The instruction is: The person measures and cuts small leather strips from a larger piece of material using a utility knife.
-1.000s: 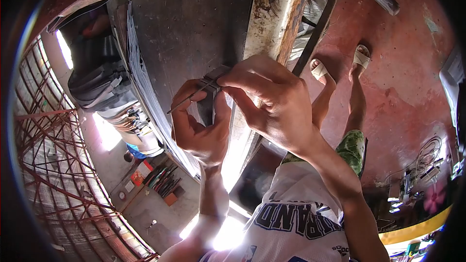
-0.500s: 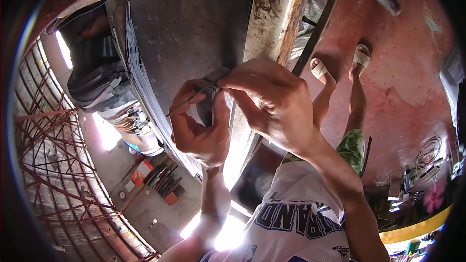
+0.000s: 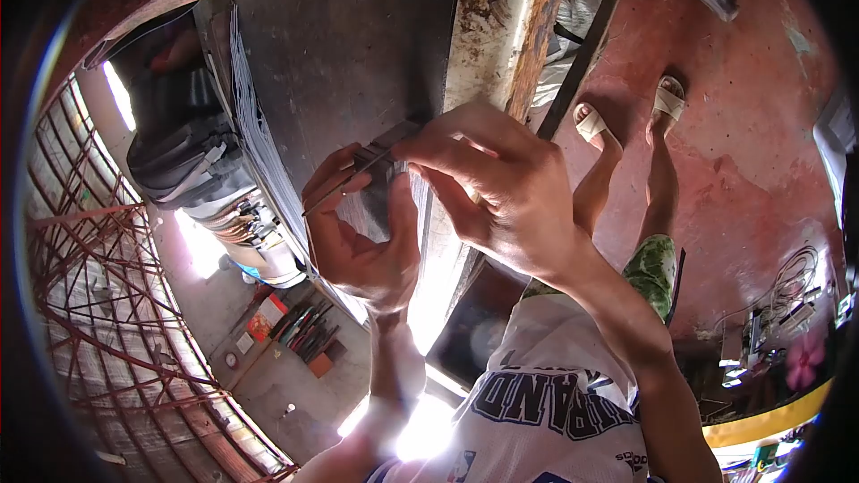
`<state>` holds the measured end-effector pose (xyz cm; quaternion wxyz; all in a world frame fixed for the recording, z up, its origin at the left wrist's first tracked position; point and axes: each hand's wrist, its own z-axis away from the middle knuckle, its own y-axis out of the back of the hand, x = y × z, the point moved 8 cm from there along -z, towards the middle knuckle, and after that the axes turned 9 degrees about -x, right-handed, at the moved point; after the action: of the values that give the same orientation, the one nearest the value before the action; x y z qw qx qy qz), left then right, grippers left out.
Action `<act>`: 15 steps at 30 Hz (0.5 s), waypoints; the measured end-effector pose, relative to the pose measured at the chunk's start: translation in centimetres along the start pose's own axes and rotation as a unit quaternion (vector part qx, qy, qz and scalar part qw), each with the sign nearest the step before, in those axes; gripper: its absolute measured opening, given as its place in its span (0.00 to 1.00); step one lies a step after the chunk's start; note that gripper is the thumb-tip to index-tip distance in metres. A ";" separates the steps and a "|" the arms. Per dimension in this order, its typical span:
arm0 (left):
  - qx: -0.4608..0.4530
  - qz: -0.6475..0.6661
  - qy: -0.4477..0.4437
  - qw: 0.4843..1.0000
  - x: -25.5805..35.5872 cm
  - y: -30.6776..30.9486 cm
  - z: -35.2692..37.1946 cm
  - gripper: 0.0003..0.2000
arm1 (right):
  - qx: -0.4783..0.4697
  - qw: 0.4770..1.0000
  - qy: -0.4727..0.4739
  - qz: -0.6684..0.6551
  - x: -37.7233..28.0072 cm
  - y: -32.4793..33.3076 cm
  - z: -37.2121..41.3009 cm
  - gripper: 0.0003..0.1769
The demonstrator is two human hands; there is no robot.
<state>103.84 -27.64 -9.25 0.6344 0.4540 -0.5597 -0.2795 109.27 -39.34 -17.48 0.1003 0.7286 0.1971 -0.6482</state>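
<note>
Fingers of my left hand are curled round a small dark grey block, its thumb and fingertips on either side. Across the block lies a thin dark rod, slanting down to the left past my left fingers. My right hand is closed in a pinch at the rod's upper right end, close against the block. What exactly lies between the right fingertips is partly hidden. Both hands are above the edge of a dark board.
Beside the board runs a worn wooden beam. Dark bags hang at the left. Sandalled feet stand on the red floor. Cables lie at the right. Tools are on the far wall.
Both hands and the block have shifted slightly left in view. The rod is still across the block, and the grip of both hands looks the same.
</note>
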 end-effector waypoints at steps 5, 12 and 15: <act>0.010 -0.014 0.010 1.000 -0.1 0.6 0.3 0.14 | -0.004 1.000 -0.001 0.012 -0.2 0.0 -0.1 0.20; 0.026 0.005 -0.002 1.000 -0.1 0.3 0.2 0.14 | -0.019 0.999 0.006 0.039 -0.1 -0.5 0.2 0.19; 0.053 0.043 0.006 0.998 -0.5 0.3 0.4 0.14 | -0.020 0.999 0.011 0.039 -0.1 -0.5 0.2 0.19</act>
<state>103.26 -27.20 -9.19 0.6241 0.4642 -0.5890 -0.2193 108.87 -38.97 -17.33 0.1383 0.7410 0.1827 -0.6312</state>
